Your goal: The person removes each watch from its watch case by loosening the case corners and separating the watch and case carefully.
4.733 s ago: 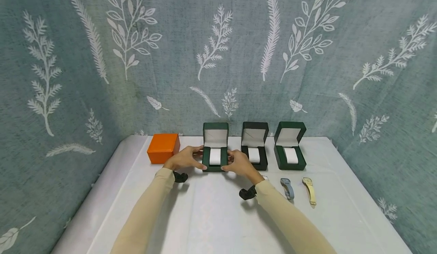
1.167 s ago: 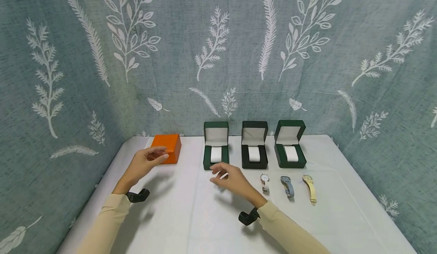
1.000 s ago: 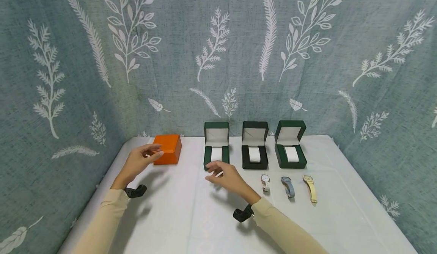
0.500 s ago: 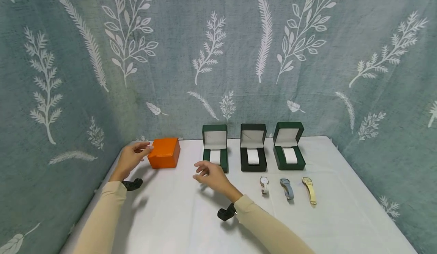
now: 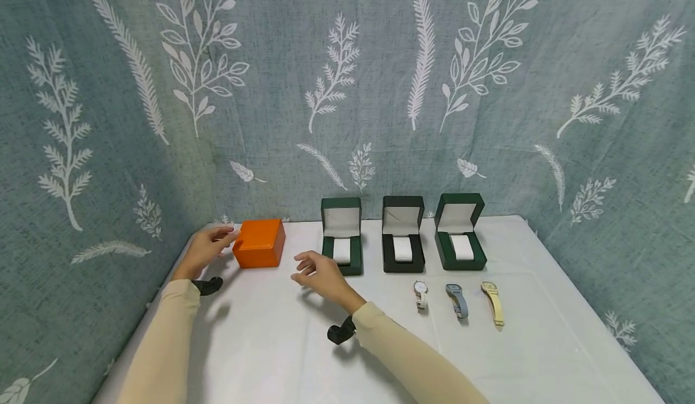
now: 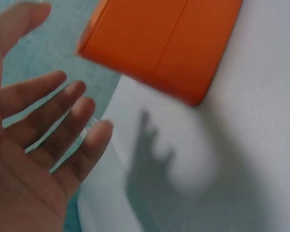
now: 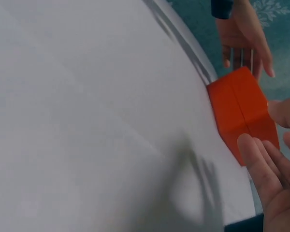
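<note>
A closed orange box [image 5: 259, 244] sits at the back left of the white table. My left hand [image 5: 203, 252] is at the box's left side, fingers spread and holding nothing; in the left wrist view a gap shows between the fingertips and the box [image 6: 150, 48]. Between the orange box and the nearest green box, my right hand [image 5: 323, 277] hovers above the table with relaxed fingers and nothing in them. That green watch box [image 5: 355, 253] stands with its lid up and a white cushion [image 5: 342, 251] inside, partly hidden by the right hand.
Two more watch boxes, one black [image 5: 403, 265] and one green [image 5: 461, 264], stand with lids up to the right. In front lie a white-strapped watch [image 5: 420, 295], a blue-grey watch [image 5: 457, 301] and a yellow watch [image 5: 493, 303]. Patterned curtain [image 5: 271, 90] encloses the table.
Both hands have let go of the left green box and moved left. The left hand has gone round to the orange box's left side; the right hand has shifted toward that box.
</note>
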